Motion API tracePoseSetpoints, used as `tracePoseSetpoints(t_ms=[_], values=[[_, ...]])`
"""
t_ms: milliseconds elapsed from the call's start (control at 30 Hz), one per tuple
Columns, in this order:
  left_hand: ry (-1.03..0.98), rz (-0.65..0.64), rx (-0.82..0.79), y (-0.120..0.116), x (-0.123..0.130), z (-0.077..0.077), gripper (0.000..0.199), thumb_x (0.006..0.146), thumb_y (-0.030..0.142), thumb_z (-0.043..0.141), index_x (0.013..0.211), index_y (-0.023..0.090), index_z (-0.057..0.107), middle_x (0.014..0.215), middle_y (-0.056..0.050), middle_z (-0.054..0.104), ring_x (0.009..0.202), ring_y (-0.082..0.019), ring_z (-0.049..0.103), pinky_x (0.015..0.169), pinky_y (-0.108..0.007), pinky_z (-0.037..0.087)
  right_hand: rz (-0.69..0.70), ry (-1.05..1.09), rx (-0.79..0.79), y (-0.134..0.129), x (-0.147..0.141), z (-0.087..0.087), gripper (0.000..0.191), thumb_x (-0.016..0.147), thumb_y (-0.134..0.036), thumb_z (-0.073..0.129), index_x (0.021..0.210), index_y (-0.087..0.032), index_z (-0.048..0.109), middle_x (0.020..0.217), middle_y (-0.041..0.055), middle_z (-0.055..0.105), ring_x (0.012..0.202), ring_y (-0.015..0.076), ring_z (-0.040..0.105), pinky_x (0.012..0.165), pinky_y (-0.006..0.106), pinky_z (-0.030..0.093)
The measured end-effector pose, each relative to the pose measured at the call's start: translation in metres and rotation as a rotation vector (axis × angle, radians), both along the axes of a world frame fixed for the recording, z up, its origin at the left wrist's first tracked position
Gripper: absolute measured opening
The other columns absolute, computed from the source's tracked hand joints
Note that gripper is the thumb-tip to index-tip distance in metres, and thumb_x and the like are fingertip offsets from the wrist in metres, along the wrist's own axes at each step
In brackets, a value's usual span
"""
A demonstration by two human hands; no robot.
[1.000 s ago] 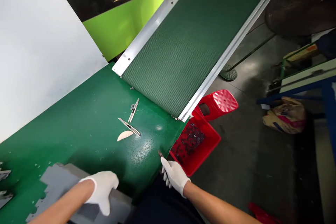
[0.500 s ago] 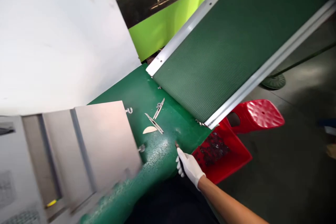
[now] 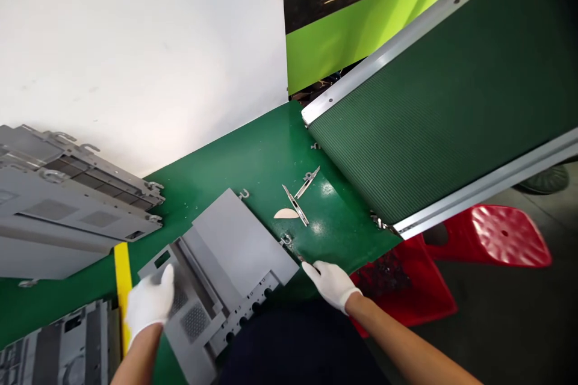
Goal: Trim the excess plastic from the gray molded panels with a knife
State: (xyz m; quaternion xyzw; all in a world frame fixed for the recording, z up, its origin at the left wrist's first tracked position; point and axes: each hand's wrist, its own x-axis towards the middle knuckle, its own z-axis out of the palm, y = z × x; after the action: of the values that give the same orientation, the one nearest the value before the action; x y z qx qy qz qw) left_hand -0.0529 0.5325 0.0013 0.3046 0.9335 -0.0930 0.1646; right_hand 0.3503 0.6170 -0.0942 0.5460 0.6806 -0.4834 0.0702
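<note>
Stiff, light grey sheet-metal panel [image 3: 235,246] flat on the green table [image 3: 253,168] at lower centre, best taken by its edges; left fingers [image 3: 163,289] open at its end, right fingers [image 3: 323,274] curled around a craft knife [image 3: 301,259].

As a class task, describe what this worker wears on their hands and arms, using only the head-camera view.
The left hand and right hand both wear white fabric gloves with no visible markings. The left forearm and right forearm are bare, with no sleeves or cables in view. Dark clothing shows below.
</note>
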Motion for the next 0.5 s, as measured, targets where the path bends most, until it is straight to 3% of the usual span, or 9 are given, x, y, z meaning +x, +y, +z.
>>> tracePoseSetpoints(t_ms=[33,67,133,233,300,367,500], values=[[-0.018,-0.038,0.077,0.017,0.017,-0.005,0.068,0.090,0.064,0.029,0.117,0.014,0.067,0.119,-0.020,0.069,0.114,-0.036,0.063,0.095,-0.047,0.052,0.046,-0.033,0.016,0.003,-0.005,0.000,0.056,0.100,-0.061,0.031,0.075,-0.021,0.061,0.081,0.0102,0.071,0.084,0.0248,0.068,0.078,0.033,0.043],[-0.100,-0.159,0.179,0.036,0.038,-0.009,0.063,0.092,0.061,0.030,0.119,0.017,0.066,0.126,-0.015,0.067,0.119,-0.032,0.060,0.103,-0.042,0.047,0.078,-0.054,0.023,0.006,-0.009,0.001,0.057,0.100,-0.062,0.030,0.078,-0.021,0.063,0.084,0.0109,0.072,0.086,0.0256,0.068,0.079,0.033,0.042],[-0.318,-0.510,0.282,0.078,0.084,-0.020,0.056,0.095,0.058,0.032,0.123,0.022,0.065,0.135,-0.010,0.063,0.126,-0.026,0.055,0.113,-0.036,0.037,0.122,-0.071,0.029,0.012,-0.018,0.001,0.061,0.099,-0.064,0.027,0.082,-0.020,0.065,0.088,0.0117,0.073,0.089,0.0261,0.069,0.080,0.033,0.043],[-0.578,-0.864,0.143,0.135,0.143,-0.041,0.049,0.094,0.056,0.036,0.114,0.027,0.070,0.125,-0.007,0.068,0.118,-0.026,0.058,0.116,-0.040,0.027,0.151,-0.073,0.036,0.018,-0.027,0.001,0.067,0.098,-0.068,0.022,0.087,-0.019,0.067,0.093,0.0135,0.073,0.092,0.0272,0.069,0.081,0.034,0.044],[-0.670,-0.948,-0.091,0.160,0.162,-0.057,0.045,0.092,0.057,0.041,0.095,0.026,0.073,0.107,-0.008,0.074,0.105,-0.027,0.062,0.115,-0.045,0.025,0.163,-0.073,0.032,0.021,-0.030,0.001,0.069,0.098,-0.068,0.021,0.089,-0.018,0.068,0.095,0.0147,0.073,0.093,0.0282,0.069,0.081,0.035,0.045],[-0.697,-0.963,-0.266,0.174,0.168,-0.070,0.046,0.089,0.060,0.044,0.079,0.024,0.072,0.091,-0.008,0.075,0.091,-0.026,0.064,0.108,-0.046,0.030,0.171,-0.072,0.024,0.024,-0.032,0.001,0.069,0.098,-0.067,0.021,0.091,-0.017,0.069,0.095,0.0155,0.073,0.094,0.0285,0.069,0.082,0.036,0.045],[-0.706,-0.945,-0.323,0.179,0.163,-0.081,0.050,0.087,0.064,0.043,0.072,0.024,0.068,0.083,-0.006,0.072,0.081,-0.023,0.061,0.095,-0.040,0.036,0.199,-0.085,0.024,0.030,-0.035,-0.001,0.066,0.098,-0.065,0.025,0.093,-0.017,0.070,0.096,0.0158,0.074,0.096,0.0281,0.069,0.084,0.035,0.046]])
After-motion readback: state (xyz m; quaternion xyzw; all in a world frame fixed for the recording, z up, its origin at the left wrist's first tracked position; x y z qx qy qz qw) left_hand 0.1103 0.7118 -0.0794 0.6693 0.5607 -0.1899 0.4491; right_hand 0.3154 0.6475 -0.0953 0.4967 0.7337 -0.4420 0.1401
